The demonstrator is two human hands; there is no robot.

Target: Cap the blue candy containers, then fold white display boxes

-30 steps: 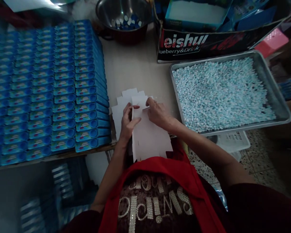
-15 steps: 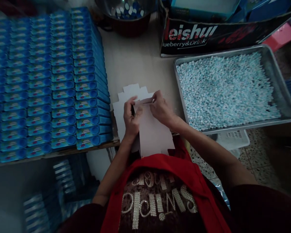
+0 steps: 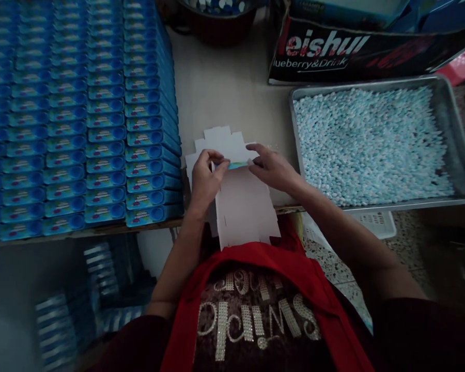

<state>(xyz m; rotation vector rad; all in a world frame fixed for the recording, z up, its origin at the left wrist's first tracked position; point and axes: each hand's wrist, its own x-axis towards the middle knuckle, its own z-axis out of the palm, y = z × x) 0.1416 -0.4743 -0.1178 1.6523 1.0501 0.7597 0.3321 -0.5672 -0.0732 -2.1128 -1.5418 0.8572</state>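
Note:
A partly folded cardboard box [image 3: 246, 204], plain white inside, lies between my hands and reaches over the table edge to the red apron [image 3: 251, 253]. My left hand [image 3: 206, 178] pinches the left end of its far flap, thumb against fingertips. At the flap's right corner my right hand [image 3: 274, 168] grips with thumb and curled fingers, while the index finger stretches out beyond it. A blue-green printed strip shows along the flap between the hands. Under and behind the box lie flat white cardboard blanks [image 3: 222, 138] with stepped edges.
Rows of blue printed packs [image 3: 104, 150] cover the table's left side. On the right stands a metal tray [image 3: 463, 155] of pale blue and white pieces [image 3: 368, 139]. Behind are a black carton [image 3: 318, 57] and a dark pot [image 3: 220, 26].
The far flap has been folded over, so its blue-green strip now shows. My left fingers have moved onto the flap, and my right index finger has stretched out. The view has shifted slightly.

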